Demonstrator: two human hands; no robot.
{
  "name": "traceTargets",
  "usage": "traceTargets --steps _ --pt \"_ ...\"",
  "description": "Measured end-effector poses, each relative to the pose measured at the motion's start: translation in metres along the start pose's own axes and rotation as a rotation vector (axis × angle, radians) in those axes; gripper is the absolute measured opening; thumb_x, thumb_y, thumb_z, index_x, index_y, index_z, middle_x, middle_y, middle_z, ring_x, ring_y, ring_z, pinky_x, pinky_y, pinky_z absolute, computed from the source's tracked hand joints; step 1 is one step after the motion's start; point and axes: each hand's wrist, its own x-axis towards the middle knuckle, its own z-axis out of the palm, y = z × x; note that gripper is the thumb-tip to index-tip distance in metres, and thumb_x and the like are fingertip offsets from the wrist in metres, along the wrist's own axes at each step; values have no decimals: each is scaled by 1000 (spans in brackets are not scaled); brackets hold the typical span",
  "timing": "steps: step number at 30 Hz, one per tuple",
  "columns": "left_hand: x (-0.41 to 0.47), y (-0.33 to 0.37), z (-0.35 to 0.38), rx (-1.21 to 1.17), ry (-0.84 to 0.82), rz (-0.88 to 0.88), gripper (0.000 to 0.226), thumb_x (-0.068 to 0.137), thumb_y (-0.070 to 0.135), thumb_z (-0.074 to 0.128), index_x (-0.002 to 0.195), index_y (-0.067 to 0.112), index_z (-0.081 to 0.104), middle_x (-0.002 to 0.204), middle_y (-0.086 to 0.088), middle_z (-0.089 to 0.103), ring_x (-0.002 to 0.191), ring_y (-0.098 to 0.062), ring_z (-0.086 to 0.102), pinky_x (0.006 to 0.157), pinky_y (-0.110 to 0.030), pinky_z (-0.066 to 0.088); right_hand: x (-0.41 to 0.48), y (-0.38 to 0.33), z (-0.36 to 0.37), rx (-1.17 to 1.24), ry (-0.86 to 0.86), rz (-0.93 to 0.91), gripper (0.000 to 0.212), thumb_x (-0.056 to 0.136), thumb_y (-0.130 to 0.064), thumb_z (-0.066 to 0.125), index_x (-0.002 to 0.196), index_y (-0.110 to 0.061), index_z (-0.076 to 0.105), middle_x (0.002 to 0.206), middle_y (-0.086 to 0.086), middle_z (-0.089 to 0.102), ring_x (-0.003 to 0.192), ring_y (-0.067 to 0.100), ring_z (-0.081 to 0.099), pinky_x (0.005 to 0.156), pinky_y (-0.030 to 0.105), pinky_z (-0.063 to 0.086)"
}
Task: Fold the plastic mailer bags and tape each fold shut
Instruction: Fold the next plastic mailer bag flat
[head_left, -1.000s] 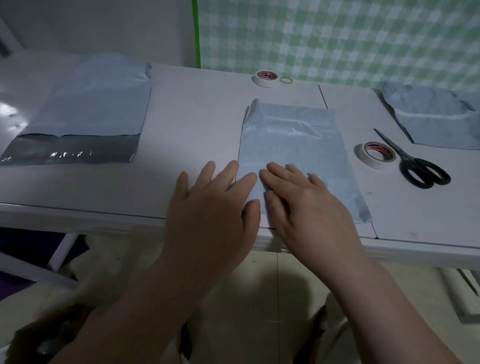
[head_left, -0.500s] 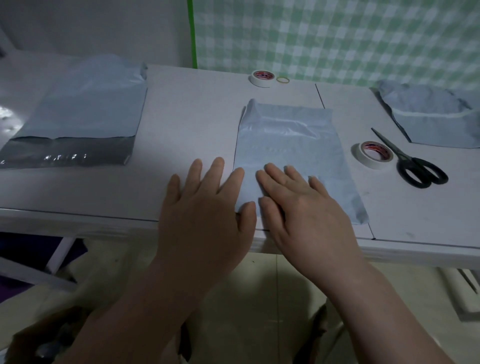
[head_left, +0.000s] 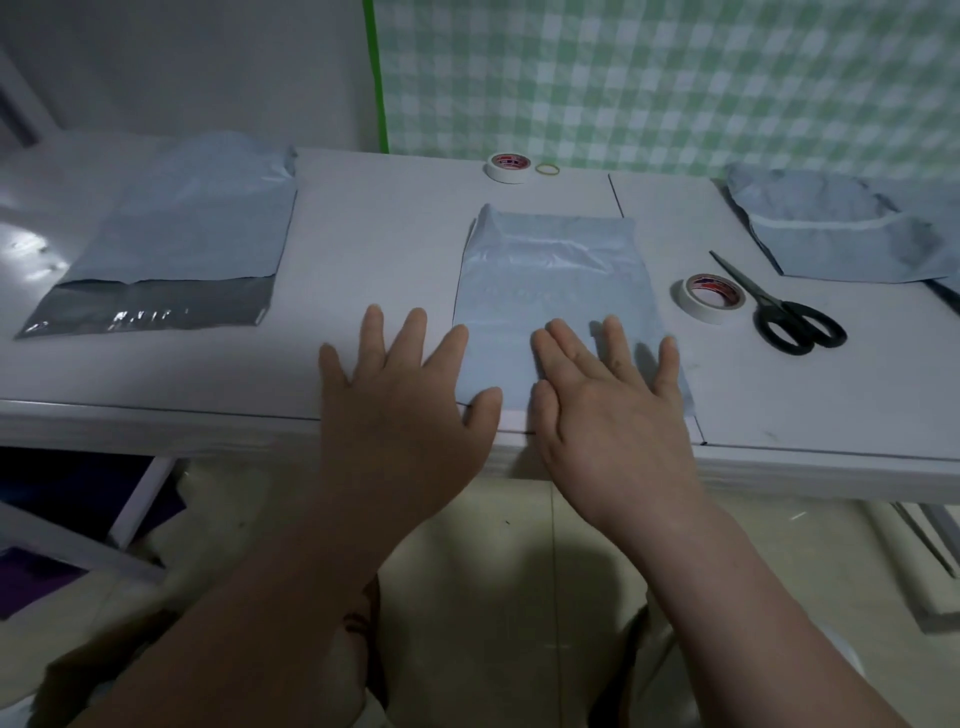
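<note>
A pale grey mailer bag (head_left: 553, 291) lies flat in the middle of the white table (head_left: 374, 249), its near edge at the table's front. My left hand (head_left: 402, 415) rests flat, fingers spread, at the bag's near left corner, mostly on the table. My right hand (head_left: 610, 410) lies flat on the bag's near right part, fingers apart. A roll of white tape (head_left: 709, 297) sits just right of the bag. Neither hand holds anything.
Black scissors (head_left: 779, 312) lie right of the tape roll. A second tape roll (head_left: 510, 166) and a rubber band (head_left: 548, 168) sit at the back. A stack of mailer bags (head_left: 176, 244) lies at left, crumpled bags (head_left: 831, 228) at right.
Both hands have slid apart along the bag's near edge, the left one leftward and the right one rightward, with fingers spreading wider.
</note>
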Motion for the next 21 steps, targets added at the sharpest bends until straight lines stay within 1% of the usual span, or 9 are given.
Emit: traceTargets --steps 3,7,10,14,18,21 --pt "0 0 -3 18 -26 -1 69 82 54 23 136 20 51 143 -14 46 136 -44 31 104 -65 24 -5 13 -2 -14 1 51 53 99 -36 13 152 -28 8 159 -13 6 146 24 -12 110 50 -19" --pt "1 0 -7 4 -103 -49 71 82 57 18 146 30 31 155 -7 26 145 -37 10 111 -59 12 -11 35 -3 -6 18 118 53 98 -35 13 150 -30 12 159 -14 8 146 26 -11 112 52 -15" --pt "1 0 -8 -4 -138 -64 73 80 60 15 148 34 23 158 -5 17 146 -34 3 112 -57 8 -16 51 -4 4 15 163 53 98 -35 13 150 -31 11 159 -14 6 146 26 -13 112 53 -13" --pt "0 0 -13 -16 -176 -73 73 80 61 13 148 36 20 159 -4 13 146 -33 -2 113 -56 6 -20 65 -6 8 5 196 53 98 -35 11 151 -30 8 160 -10 2 145 27 -16 113 53 -13" --pt "1 -1 -16 -14 -215 -52 59 93 57 23 148 36 18 160 -4 6 146 -33 -5 114 -56 4 -22 70 -8 14 -11 210 52 99 -34 12 151 -31 7 160 -5 -3 145 29 -18 113 52 -12" --pt "7 1 -25 30 -275 -64 58 95 52 26 149 34 17 160 -4 -3 145 -32 -11 114 -57 0 -22 71 -7 17 -13 213 52 100 -35 12 151 -31 6 160 -1 -6 144 29 -19 113 52 -12"
